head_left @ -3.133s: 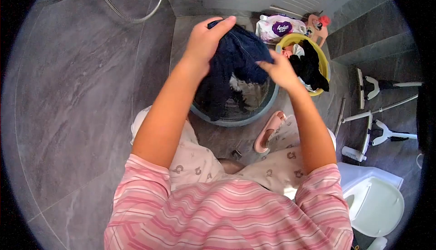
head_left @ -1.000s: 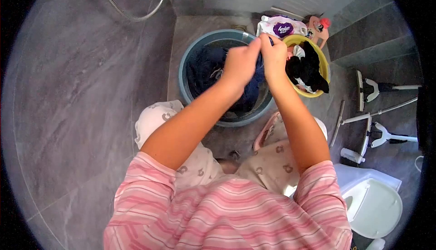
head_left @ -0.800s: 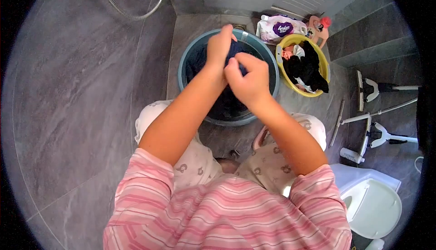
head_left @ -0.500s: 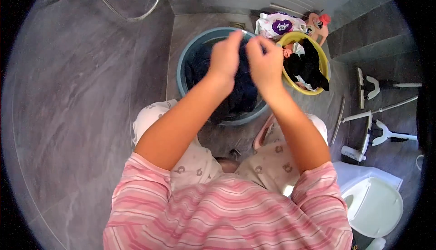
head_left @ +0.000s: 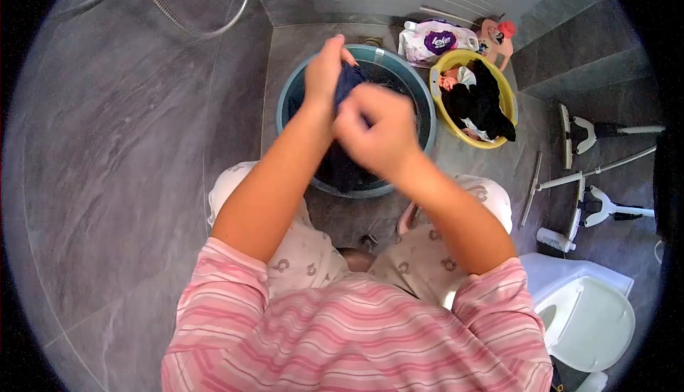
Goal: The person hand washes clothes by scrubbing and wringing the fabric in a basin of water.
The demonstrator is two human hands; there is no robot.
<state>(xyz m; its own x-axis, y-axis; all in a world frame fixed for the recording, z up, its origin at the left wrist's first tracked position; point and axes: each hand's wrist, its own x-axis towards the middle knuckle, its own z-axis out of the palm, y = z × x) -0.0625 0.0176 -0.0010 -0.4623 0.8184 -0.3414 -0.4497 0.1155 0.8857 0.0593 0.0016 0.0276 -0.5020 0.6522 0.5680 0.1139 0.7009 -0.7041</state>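
Over a blue-grey round basin (head_left: 425,82), both my hands are on a piece of dark navy clothing (head_left: 349,81); its exact kind does not show. My left hand (head_left: 326,75) grips the cloth at the left, thumb towards the right. Lower and to the right, my right hand (head_left: 381,128) is curled into a fist, slightly blurred, with a bit of dark cloth showing inside the curl. The rest of the garment hangs down into the basin, where dark wet fabric lies, partly hidden by my hands and forearms.
A yellow tub (head_left: 436,96) of black, white and pink clothes stands right of the basin. Behind it are a white-and-purple pack (head_left: 438,42) and a pink bottle (head_left: 496,43). Farther right lie mop parts (head_left: 566,180), a white bottle (head_left: 554,239) and a toilet (head_left: 588,321). A shower hose (head_left: 206,34) hangs upper left.
My hands were side by side over the basin's far half. The left has moved left, the right down and left towards me, and navy cloth now shows between them.
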